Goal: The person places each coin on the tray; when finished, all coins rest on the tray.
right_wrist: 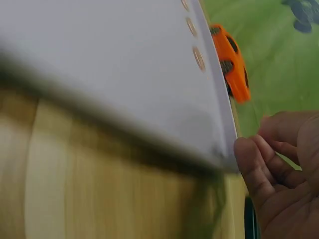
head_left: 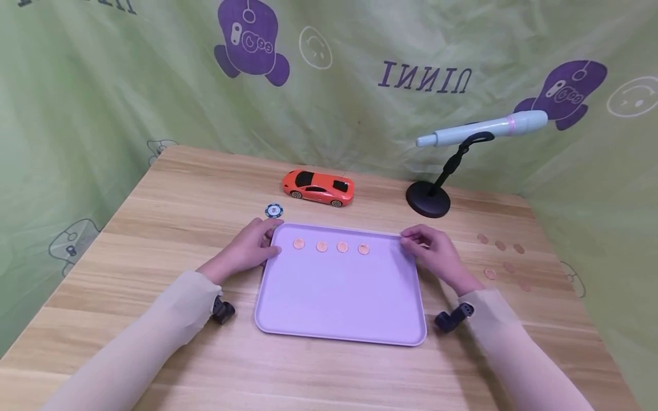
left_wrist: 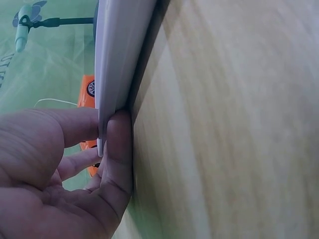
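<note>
A light purple tray [head_left: 339,297] lies on the wooden table, with several copper-coloured coins [head_left: 342,247] in a row along its far side. My left hand [head_left: 252,245] grips the far left corner of the tray; in the left wrist view the thumb [left_wrist: 82,127] lies over the rim [left_wrist: 107,64] and a finger [left_wrist: 118,144] tucks beneath it. At the far right corner, my right hand [head_left: 432,251] holds the rim with bent fingers. The right wrist view has a fingertip [right_wrist: 244,149] right at that corner.
Beyond the tray stand an orange toy car [head_left: 319,188] and a blue poker chip [head_left: 274,210]. A pale blue microphone [head_left: 483,130] rests on a black stand [head_left: 428,198] at the back right. More copper-coloured coins [head_left: 500,245] lie on the table [head_left: 329,377] at the right.
</note>
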`<state>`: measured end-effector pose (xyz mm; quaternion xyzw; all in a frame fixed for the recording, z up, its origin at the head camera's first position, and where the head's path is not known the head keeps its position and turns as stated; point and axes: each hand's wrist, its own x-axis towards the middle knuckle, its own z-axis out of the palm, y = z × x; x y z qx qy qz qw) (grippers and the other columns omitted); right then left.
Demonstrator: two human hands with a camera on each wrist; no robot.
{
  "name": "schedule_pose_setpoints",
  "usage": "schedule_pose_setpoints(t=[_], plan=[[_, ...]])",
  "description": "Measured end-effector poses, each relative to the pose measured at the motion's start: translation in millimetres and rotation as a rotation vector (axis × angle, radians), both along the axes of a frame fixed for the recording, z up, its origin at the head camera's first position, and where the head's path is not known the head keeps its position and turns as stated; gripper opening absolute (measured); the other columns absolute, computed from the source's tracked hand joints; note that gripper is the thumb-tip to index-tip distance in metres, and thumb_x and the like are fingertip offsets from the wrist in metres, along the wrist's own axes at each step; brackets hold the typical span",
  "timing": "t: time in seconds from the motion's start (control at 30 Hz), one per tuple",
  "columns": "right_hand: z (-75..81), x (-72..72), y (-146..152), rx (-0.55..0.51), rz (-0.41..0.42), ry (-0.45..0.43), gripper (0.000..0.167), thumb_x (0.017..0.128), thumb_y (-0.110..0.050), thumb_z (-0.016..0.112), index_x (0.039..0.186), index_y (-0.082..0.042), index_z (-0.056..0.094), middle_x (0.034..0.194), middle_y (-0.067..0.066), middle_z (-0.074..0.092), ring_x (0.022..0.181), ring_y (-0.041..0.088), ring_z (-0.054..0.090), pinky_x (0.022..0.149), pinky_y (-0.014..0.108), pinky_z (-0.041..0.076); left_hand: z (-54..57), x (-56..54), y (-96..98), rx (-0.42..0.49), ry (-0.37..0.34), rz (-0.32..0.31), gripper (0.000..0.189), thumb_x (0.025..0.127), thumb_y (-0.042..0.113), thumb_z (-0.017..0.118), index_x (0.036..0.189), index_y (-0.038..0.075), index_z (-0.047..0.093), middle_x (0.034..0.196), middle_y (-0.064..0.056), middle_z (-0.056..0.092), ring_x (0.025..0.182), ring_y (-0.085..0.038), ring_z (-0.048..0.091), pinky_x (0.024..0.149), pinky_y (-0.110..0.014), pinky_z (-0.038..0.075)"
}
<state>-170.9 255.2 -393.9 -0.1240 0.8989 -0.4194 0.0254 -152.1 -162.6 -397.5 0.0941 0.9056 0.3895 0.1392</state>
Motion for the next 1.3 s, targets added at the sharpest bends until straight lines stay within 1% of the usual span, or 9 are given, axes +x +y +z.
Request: schedule_pose_setpoints(t=[0.2, 0.33, 0.43, 0.67, 0.87, 0.97, 1.07, 1.17, 1.3], plan=[[3.9, -0.8, 54, 0.049, -0.169, 0.032, 0.029, 0.103, -0.014, 0.065, 0.123, 0.007, 0.068, 0.109, 0.025, 0.071, 0.084, -0.006, 0.057, 0.073, 0.010, 0.050, -0.2, -0.2, 0.7, 0.002, 0.003, 0.008, 0.064, 0.099, 0.007, 0.067, 0.157, 0.000, 0.041, 0.121, -0.023, 0.052, 0.091, -0.024, 0.057, 0.073, -0.029, 0.053], [2.7, -3.9, 88, 0.084, -0.295, 0.023, 0.033, 0.105, -0.016, 0.062, 0.125, 0.009, 0.065, 0.100, 0.010, 0.068, 0.081, -0.006, 0.053, 0.068, 0.011, 0.048, -1.3, -1.4, 0.5, -0.002, 0.008, 0.008, 0.065, 0.098, 0.008, 0.068, 0.157, 0.001, 0.041, 0.121, -0.022, 0.052, 0.090, -0.023, 0.056, 0.073, -0.029, 0.052], [1.9, -5.5, 109, 0.113, -0.360, 0.028, 0.035, 0.105, -0.018, 0.062, 0.127, 0.009, 0.064, 0.099, -0.002, 0.064, 0.082, -0.008, 0.051, 0.069, 0.008, 0.046, -2.0, -2.2, 0.0, -0.001, 0.014, 0.005, 0.065, 0.098, 0.008, 0.069, 0.157, 0.000, 0.041, 0.120, -0.022, 0.052, 0.090, -0.023, 0.055, 0.074, -0.029, 0.051], [-0.1, -10.0, 133, 0.206, -0.404, 0.040, 0.039, 0.104, -0.019, 0.061, 0.129, 0.011, 0.062, 0.117, 0.027, 0.065, 0.081, -0.013, 0.045, 0.072, 0.005, 0.041, -1.7, -1.1, 0.6, -0.002, 0.003, 0.009, 0.065, 0.098, 0.008, 0.069, 0.157, 0.001, 0.041, 0.121, -0.022, 0.052, 0.091, -0.024, 0.056, 0.074, -0.029, 0.052], [-1.0, -14.2, 141, 0.265, -0.374, 0.025, 0.040, 0.103, -0.019, 0.063, 0.130, 0.011, 0.061, 0.118, 0.030, 0.066, 0.081, -0.016, 0.044, 0.075, 0.007, 0.039, -0.5, -0.6, 2.1, -0.001, -0.007, 0.018, 0.065, 0.098, 0.008, 0.069, 0.157, 0.002, 0.042, 0.122, -0.022, 0.052, 0.093, -0.024, 0.057, 0.075, -0.028, 0.053], [-1.6, -15.2, 142, 0.299, -0.335, 0.031, 0.037, 0.104, -0.015, 0.062, 0.130, 0.011, 0.061, 0.119, 0.032, 0.067, 0.086, -0.009, 0.050, 0.077, 0.008, 0.039, -0.6, -0.6, 2.3, -0.002, -0.008, 0.020, 0.065, 0.098, 0.008, 0.069, 0.157, 0.002, 0.042, 0.122, -0.022, 0.052, 0.093, -0.024, 0.057, 0.075, -0.028, 0.053], [-3.8, -15.5, 143, 0.326, -0.311, 0.035, 0.035, 0.104, -0.012, 0.062, 0.129, 0.011, 0.061, 0.119, 0.033, 0.068, 0.095, 0.012, 0.061, 0.077, 0.009, 0.038, -0.2, -0.4, 2.8, -0.004, -0.013, 0.019, 0.065, 0.099, 0.008, 0.069, 0.157, 0.002, 0.041, 0.122, -0.022, 0.052, 0.093, -0.024, 0.057, 0.075, -0.028, 0.053], [-6.8, -16.3, 143, 0.341, -0.301, 0.045, 0.033, 0.104, -0.010, 0.062, 0.128, 0.012, 0.062, 0.118, 0.033, 0.068, 0.104, 0.034, 0.064, 0.077, 0.009, 0.038, 0.4, -0.1, 3.1, -0.006, -0.018, 0.020, 0.065, 0.099, 0.008, 0.068, 0.157, 0.002, 0.041, 0.123, -0.022, 0.051, 0.093, -0.023, 0.057, 0.074, -0.028, 0.053], [-9.1, -18.7, 143, 0.350, -0.288, 0.075, 0.032, 0.102, -0.006, 0.062, 0.127, 0.013, 0.062, 0.115, 0.034, 0.069, 0.105, 0.042, 0.064, 0.076, 0.009, 0.038, 0.4, -0.1, 2.7, -0.010, -0.019, 0.021, 0.065, 0.099, 0.008, 0.068, 0.157, 0.002, 0.041, 0.123, -0.022, 0.051, 0.093, -0.024, 0.056, 0.074, -0.028, 0.052]])
